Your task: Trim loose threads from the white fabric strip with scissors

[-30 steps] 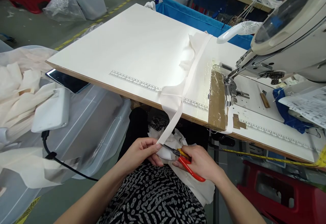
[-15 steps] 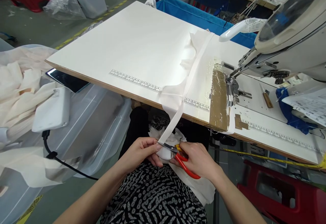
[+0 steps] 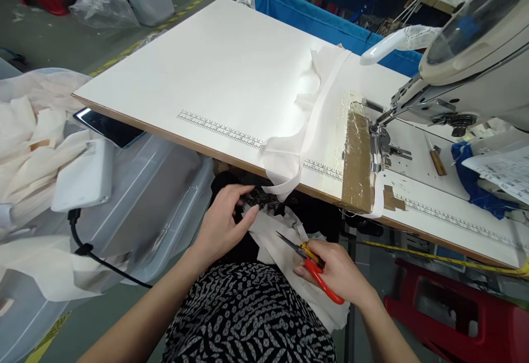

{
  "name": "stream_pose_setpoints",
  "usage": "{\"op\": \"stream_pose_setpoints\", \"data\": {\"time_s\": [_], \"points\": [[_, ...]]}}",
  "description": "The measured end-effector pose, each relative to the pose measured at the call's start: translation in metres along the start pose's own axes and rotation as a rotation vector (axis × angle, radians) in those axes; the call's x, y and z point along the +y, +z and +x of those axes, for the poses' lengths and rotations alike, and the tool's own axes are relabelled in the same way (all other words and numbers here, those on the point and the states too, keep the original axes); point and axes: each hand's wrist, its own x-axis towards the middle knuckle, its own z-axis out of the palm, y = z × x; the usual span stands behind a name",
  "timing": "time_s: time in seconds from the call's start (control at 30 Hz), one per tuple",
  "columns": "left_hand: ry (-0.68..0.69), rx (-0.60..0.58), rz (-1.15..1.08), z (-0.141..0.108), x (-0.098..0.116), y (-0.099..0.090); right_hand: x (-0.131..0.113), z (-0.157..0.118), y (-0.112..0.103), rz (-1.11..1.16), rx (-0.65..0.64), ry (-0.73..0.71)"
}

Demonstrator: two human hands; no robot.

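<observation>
My right hand [image 3: 336, 272] grips a pair of scissors [image 3: 308, 258] with red and yellow-orange handles; the dark blades point up and left above my lap. My left hand [image 3: 227, 222] is raised below the table edge, thumb and fingers apart and nothing seen between them. Just right of its fingertips hangs the loose end of a pale fabric strip [image 3: 285, 185]. That strip runs along a thin, ruffled off-white fabric piece [image 3: 285, 151] draped over the table edge. More off-white cloth [image 3: 281, 242] lies on my lap under both hands.
A sewing machine [image 3: 471, 87] stands at the right of the white table [image 3: 198, 65], which has printed rulers. On the left, plastic bins [image 3: 165, 203] hold fabric, with a white power bank [image 3: 85, 175] and a phone [image 3: 109, 126] on top. A red stool [image 3: 496, 319] is at lower right.
My left hand has let go of the strip and moved up and left. The strip's end now curls free by the table edge. The scissors have moved down and right, away from it.
</observation>
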Motion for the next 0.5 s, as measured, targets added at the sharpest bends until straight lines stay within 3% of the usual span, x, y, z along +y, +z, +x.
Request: {"op": "stream_pose_setpoints", "data": {"time_s": [0.07, 0.13, 0.17, 0.2, 0.27, 0.33, 0.37, 0.43, 0.5], "points": [[0.204, 0.128, 0.088, 0.011, 0.014, 0.006, -0.002, -0.003, 0.001, 0.043, 0.035, -0.019], [0.328, 0.124, 0.03, 0.02, 0.024, 0.014, -0.004, -0.006, -0.001, 0.077, 0.071, -0.038], [0.326, 0.083, -0.047, 0.023, 0.024, 0.017, -0.005, -0.008, -0.002, 0.093, 0.087, -0.042], [0.275, 0.036, -0.134, 0.023, 0.019, 0.019, -0.005, -0.01, -0.004, 0.109, 0.102, -0.043], [0.025, -0.035, -0.226, 0.019, -0.006, 0.022, -0.001, -0.017, -0.006, 0.138, 0.124, -0.025], [-0.315, -0.02, -0.133, 0.007, -0.044, 0.021, 0.007, -0.024, -0.005, 0.181, 0.125, 0.015], [-0.408, -0.006, -0.073, 0.0, -0.063, 0.019, 0.011, -0.027, -0.004, 0.208, 0.119, 0.036], [-0.503, 0.005, -0.005, -0.018, -0.086, 0.016, 0.017, -0.03, 0.0, 0.27, 0.098, 0.063], [-0.491, -0.064, -0.071, -0.034, -0.083, 0.012, 0.018, -0.026, 0.004, 0.322, 0.074, 0.069]]}}
